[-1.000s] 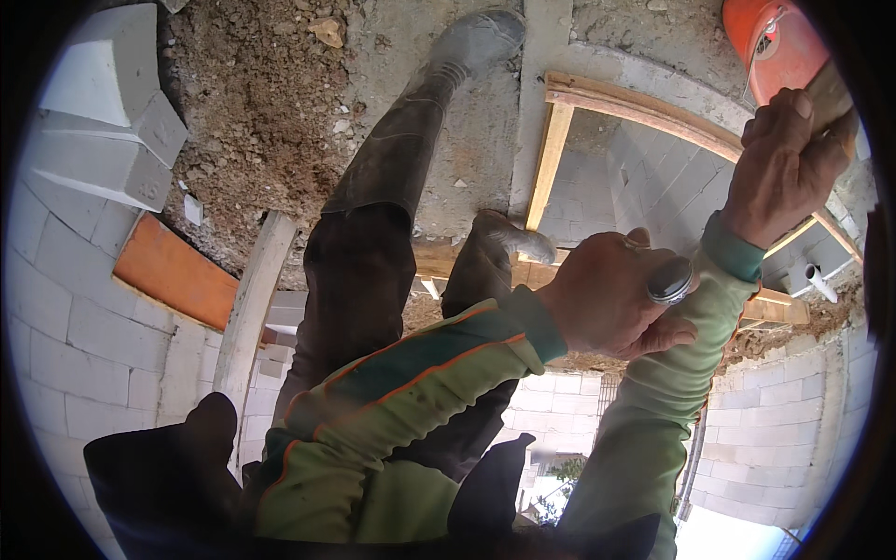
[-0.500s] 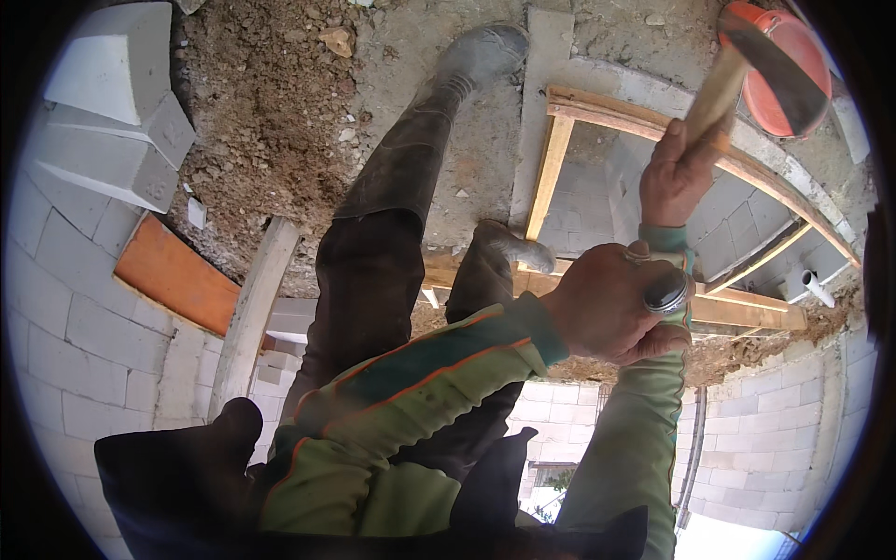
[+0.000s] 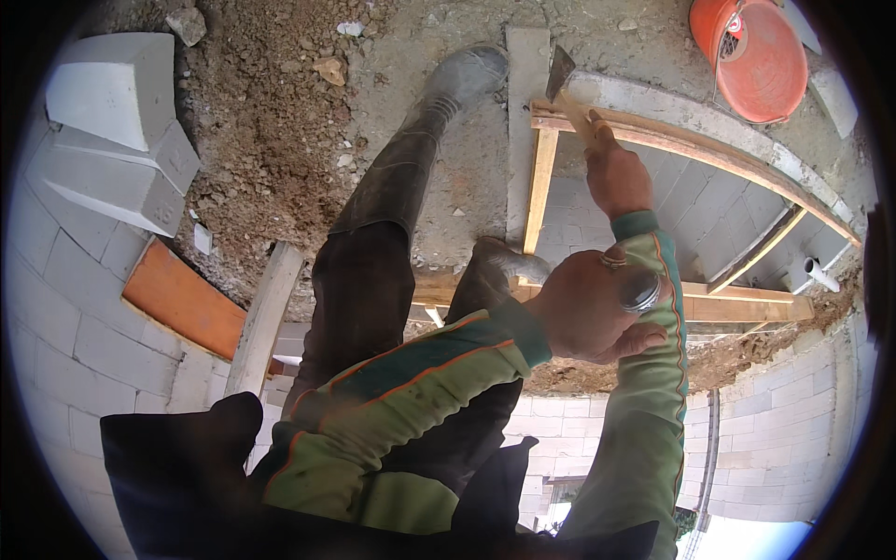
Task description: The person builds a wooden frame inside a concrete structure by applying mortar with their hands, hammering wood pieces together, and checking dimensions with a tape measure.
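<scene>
My right hand (image 3: pixel 616 177) is closed round the wooden handle of a tool (image 3: pixel 588 129) with a dark metal head. This head is over the far left corner of the wooden frame (image 3: pixel 544 177), beside the concrete edge; whether it touches cannot be told. My left hand (image 3: pixel 586 303), nearer the camera, overlaps my right sleeve in the picture. It is closed in a fist, with a round, dark end with a silvery rim (image 3: pixel 640 291) showing at its thumb side. The rest of that object is hidden. A ring is on one finger.
An orange bucket (image 3: pixel 770 65) stands at the far right, beyond the curved concrete edge (image 3: pixel 709 117). Pale blocks (image 3: pixel 112 93) are stacked at left, near an orange board (image 3: pixel 179 297) and a beam (image 3: pixel 266 317). My booted foot (image 3: pixel 471 70) stands on rough ground. A white pipe (image 3: pixel 820 274) sticks out at right.
My right hand has swung the wooden-handled tool leftward, from in front of the bucket to the frame's far left corner. My left fist has shifted slightly left. The whole view has moved a little.
</scene>
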`<state>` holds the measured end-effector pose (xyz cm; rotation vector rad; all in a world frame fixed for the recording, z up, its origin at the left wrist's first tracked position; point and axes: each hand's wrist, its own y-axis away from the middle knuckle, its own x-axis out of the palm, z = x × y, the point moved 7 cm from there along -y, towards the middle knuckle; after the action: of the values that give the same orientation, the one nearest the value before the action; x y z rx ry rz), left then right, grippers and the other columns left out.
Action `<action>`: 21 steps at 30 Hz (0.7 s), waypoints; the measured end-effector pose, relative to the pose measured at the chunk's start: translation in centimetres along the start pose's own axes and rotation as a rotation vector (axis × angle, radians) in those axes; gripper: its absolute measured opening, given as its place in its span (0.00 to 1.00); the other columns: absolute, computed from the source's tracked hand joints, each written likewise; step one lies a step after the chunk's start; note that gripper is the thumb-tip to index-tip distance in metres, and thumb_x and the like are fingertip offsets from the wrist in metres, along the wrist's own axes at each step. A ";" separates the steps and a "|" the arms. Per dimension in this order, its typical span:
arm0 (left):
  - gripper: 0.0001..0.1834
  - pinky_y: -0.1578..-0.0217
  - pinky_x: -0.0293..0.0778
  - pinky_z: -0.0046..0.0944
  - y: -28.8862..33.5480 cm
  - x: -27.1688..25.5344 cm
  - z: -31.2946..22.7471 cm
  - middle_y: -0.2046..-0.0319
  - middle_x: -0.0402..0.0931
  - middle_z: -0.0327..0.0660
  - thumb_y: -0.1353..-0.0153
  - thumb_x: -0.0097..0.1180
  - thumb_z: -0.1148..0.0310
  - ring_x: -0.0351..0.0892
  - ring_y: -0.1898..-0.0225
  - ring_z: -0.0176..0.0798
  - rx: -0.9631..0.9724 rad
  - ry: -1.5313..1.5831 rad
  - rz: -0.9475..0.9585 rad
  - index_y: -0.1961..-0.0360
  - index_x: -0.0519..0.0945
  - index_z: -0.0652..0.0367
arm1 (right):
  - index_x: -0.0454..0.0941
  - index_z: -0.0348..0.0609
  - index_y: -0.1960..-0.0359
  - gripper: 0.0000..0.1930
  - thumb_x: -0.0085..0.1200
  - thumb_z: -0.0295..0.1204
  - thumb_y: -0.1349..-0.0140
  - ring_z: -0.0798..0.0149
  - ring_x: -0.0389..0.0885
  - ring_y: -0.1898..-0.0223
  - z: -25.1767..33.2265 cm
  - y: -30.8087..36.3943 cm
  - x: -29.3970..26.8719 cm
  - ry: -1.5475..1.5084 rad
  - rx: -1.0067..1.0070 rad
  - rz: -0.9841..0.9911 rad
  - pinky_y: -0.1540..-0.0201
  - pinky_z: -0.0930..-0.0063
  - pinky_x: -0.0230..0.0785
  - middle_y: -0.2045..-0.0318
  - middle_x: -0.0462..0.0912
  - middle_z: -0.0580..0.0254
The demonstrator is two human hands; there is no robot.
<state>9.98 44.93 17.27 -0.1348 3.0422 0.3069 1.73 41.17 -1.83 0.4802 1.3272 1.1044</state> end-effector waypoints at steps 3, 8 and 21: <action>0.24 0.63 0.77 0.47 0.9 -0.5 -0.1 0.68 0.77 0.41 0.44 0.64 0.50 0.80 0.72 0.48 -0.011 -0.014 -0.014 0.56 0.76 0.58 | 0.60 0.59 0.30 0.28 0.51 0.30 0.32 0.38 0.83 0.62 4.6 0.9 -8.2 -0.347 -0.126 -0.542 0.65 0.52 0.76 0.63 0.84 0.41; 0.21 0.63 0.79 0.49 0.8 0.4 -0.1 0.68 0.79 0.39 0.43 0.63 0.49 0.82 0.69 0.49 -0.042 -0.001 0.077 0.57 0.78 0.52 | 0.56 0.60 0.28 0.32 0.51 0.27 0.33 0.39 0.83 0.56 -2.0 2.9 4.1 -0.074 0.175 0.162 0.54 0.50 0.76 0.57 0.83 0.39; 0.11 0.63 0.71 0.45 -0.2 2.4 4.2 0.65 0.77 0.49 0.39 0.48 0.75 0.77 0.67 0.48 -0.345 -0.254 0.332 0.56 0.74 0.69 | 0.58 0.49 0.32 0.26 0.42 0.39 0.30 0.30 0.80 0.61 -0.8 21.8 22.7 -0.902 0.804 -0.049 0.58 0.40 0.71 0.63 0.82 0.31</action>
<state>7.95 45.39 12.93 0.3639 2.7222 0.8029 -9.81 69.90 3.97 1.3391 0.8890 0.1662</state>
